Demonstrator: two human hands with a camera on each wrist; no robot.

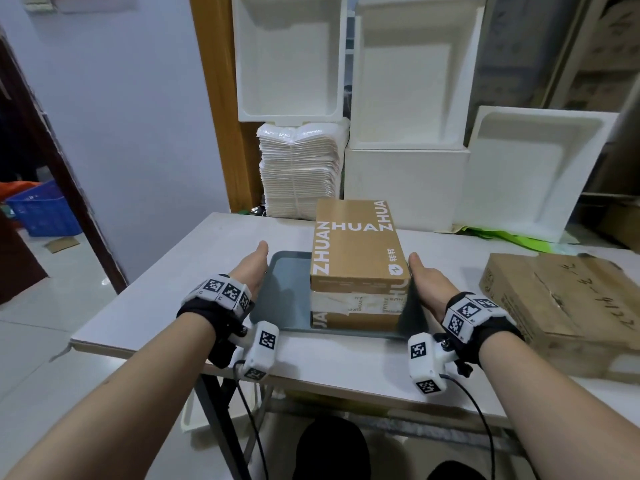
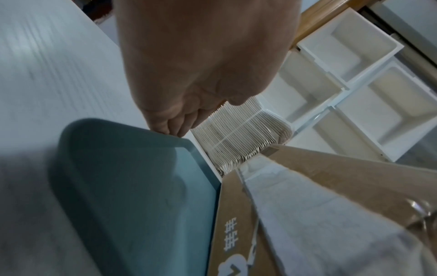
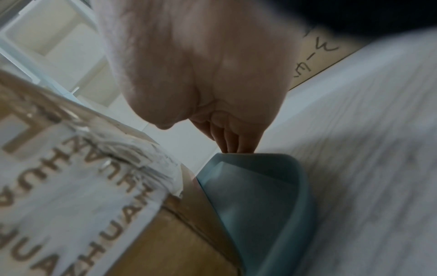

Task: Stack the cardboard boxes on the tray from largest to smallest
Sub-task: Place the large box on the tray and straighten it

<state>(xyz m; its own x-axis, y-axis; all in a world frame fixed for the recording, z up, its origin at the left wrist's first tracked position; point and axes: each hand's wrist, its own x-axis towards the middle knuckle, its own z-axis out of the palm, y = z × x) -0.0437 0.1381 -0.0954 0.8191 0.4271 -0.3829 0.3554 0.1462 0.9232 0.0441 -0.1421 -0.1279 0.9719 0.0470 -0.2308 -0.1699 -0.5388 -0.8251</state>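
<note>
- At the desk's [image 1: 166,268] left, the left hand [image 1: 250,268] is curling its fingers [image 2: 173,128] over the tray's [image 1: 284,299] left rim.
- Centre: three cardboard boxes [image 1: 356,258] are sitting stacked on the tray, so stacking looks finished.
- Opposite, the right hand [image 1: 427,282] is gripping the right rim; lifting next would call for level, even force.

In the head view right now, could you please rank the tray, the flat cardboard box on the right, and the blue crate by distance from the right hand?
1. Tray: its right edge is at the right hand.
2. Flat cardboard box: on the table, to the hand's right.
3. Blue crate: on the floor, far left, through the doorway.
</note>
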